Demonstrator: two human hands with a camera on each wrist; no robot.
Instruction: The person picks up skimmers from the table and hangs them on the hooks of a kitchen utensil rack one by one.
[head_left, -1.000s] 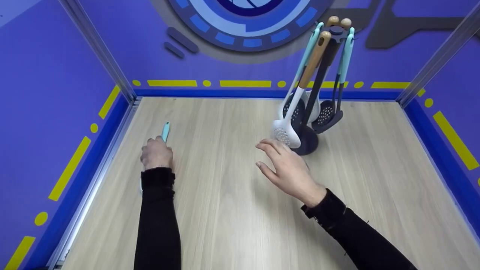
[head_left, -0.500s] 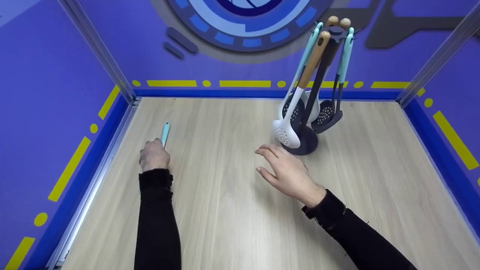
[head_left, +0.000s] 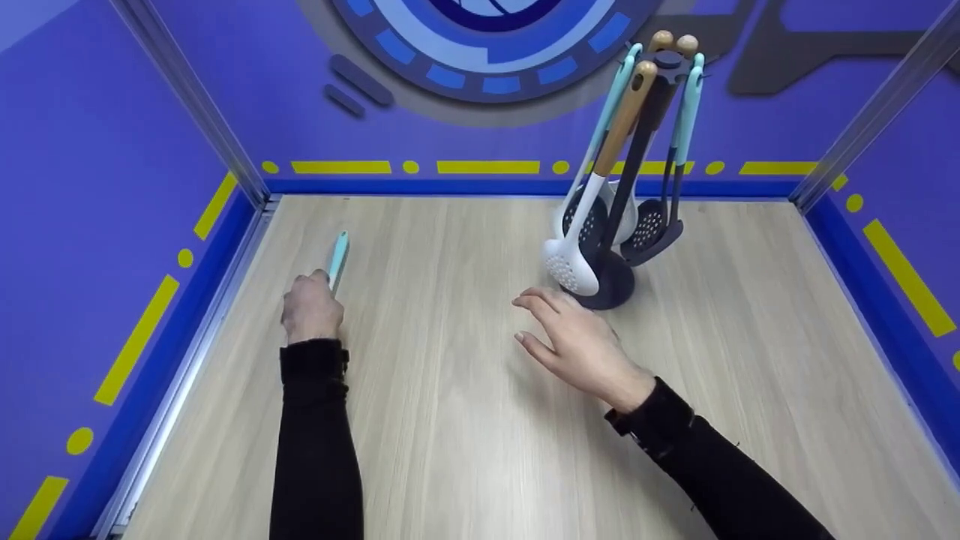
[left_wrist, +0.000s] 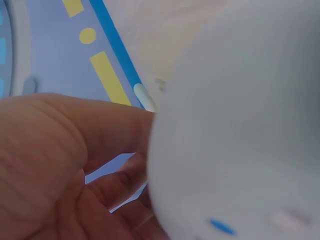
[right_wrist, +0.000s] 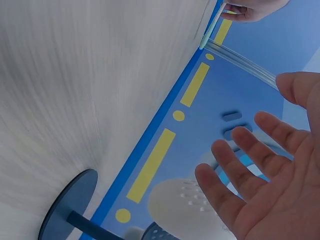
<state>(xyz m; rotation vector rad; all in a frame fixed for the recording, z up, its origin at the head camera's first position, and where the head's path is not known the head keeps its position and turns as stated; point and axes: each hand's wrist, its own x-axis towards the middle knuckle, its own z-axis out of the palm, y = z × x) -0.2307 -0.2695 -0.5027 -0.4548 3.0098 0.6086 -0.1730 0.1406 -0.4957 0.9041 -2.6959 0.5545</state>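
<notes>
My left hand grips a slotted spoon at the left of the table, its turquoise handle pointing away past the fingers. In the left wrist view the spoon's pale rounded head looms blurred, with small openings low on it, and hides part of the fingers. My right hand holds nothing; its fingers are spread and relaxed in front of the utensil stand. Nearest to it hangs a white perforated skimmer with a wooden handle.
More utensils hang round the stand, among them a dark perforated one and several turquoise handles. The wooden tabletop is bounded by blue-purple panels at the back and both sides.
The turquoise handle end has risen and swung slightly right and away, with my left hand shifting a little. My right hand drew back slightly from the skimmer, then stayed nearly still.
</notes>
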